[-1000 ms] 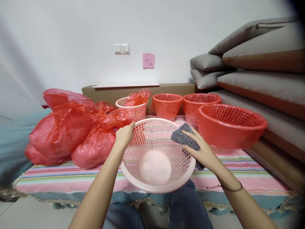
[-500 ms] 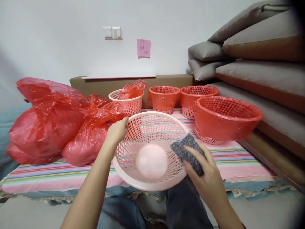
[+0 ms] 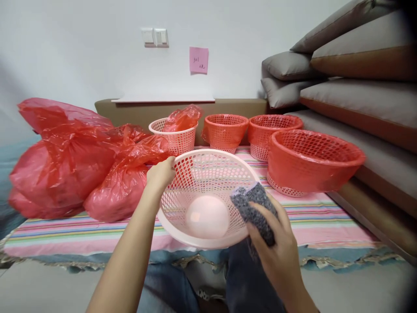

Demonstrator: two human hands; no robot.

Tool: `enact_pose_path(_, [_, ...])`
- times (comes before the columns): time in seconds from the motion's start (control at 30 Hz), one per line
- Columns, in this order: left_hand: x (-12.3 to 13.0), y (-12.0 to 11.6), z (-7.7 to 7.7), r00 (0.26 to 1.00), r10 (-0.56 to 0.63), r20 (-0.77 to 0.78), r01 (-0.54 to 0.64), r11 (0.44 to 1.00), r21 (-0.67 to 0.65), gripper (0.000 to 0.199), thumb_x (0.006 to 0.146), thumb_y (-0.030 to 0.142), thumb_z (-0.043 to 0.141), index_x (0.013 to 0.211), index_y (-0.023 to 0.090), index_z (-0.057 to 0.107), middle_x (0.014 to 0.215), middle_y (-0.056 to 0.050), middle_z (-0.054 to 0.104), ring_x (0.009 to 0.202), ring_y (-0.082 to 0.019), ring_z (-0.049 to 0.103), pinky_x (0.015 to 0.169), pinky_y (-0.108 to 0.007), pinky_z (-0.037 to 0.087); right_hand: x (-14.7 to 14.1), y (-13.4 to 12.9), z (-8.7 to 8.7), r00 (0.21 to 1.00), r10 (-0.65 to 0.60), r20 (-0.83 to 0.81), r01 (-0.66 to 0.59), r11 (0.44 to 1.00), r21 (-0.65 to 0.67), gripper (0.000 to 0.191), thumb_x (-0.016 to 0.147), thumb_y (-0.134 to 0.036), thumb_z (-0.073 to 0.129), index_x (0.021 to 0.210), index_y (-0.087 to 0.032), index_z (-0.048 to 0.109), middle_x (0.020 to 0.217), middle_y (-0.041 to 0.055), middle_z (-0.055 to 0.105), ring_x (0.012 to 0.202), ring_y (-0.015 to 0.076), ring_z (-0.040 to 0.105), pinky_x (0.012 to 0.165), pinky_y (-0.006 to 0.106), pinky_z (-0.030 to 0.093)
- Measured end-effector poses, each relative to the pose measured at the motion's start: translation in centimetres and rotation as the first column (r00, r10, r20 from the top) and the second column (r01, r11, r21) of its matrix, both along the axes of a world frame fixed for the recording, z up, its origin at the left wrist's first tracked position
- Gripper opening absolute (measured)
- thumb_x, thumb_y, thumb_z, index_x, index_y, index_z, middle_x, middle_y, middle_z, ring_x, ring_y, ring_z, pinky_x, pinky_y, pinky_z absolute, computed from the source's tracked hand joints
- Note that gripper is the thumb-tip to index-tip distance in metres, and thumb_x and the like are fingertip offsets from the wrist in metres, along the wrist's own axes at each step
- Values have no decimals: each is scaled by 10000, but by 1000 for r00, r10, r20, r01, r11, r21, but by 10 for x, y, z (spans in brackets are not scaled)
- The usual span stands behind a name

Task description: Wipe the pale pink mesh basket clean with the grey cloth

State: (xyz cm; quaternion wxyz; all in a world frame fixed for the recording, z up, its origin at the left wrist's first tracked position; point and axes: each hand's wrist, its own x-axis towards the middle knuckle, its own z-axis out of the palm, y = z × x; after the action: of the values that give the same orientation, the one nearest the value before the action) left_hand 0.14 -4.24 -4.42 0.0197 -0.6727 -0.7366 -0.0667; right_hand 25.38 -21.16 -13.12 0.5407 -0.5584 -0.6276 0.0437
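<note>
A round pale pink plastic basket with perforated sides tilts toward me above the table's front edge. My left hand is closed around its left rim, the fingertips partly hidden behind the wall. In my right hand is a dark grey speckled sponge, folded over the basket's right rim, with one part inside and one part outside. Fingers of that hand press the sponge against the rim.
Behind stand baskets covered in red plastic, plus a pink basket with a red bag inside. Full red bags sit left on the striped cloth. Grey cushions pile up at right.
The basket's near rim has risen slightly and tilted a bit. My right hand and the sponge have shifted slightly left along the rim. My left hand keeps its hold.
</note>
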Motion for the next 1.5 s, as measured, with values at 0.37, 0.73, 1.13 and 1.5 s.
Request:
enact_pose_path(0.37, [-4,-15,-1,994,-103,22,101,992,73,286,851,149,431,1084,213,584,1029,-91,725,916,-223,682,721,-267,456,27,29,8,1000,4,-9,-5,998,-60,320,905,-389,546,1164,-238,658,1392,109,494,1331,285,461,1113,491,395])
enact_pose_path(0.73, [-5,-16,-5,997,-76,-1,76,995,65,362,883,185,395,1200,235,561,1092,-113,724,970,-269,689,769,-314,479,-10,-28,0,992,-31,126,31,1000,4,353,899,-348,584,1246,-294,622,1488,82,428,1316,327,469,1063,533,427])
enact_pose_path(1.13, [-7,-17,-4,982,-169,82,163,984,79,349,840,126,429,1148,190,581,1091,-109,719,960,-239,679,778,-293,473,32,36,13,1000,17,-24,-19,997,-79,297,894,-385,555,1128,-240,667,1356,98,520,1310,277,480,1128,476,370])
enact_pose_path(1.5, [10,-51,9,993,-83,82,56,954,294,417,941,234,370,1311,137,536,1382,-182,540,1203,-354,554,990,-510,455,29,23,6,998,-14,-65,10,998,-63,293,871,-380,562,1098,-229,669,1369,106,501,1303,285,483,1076,465,427])
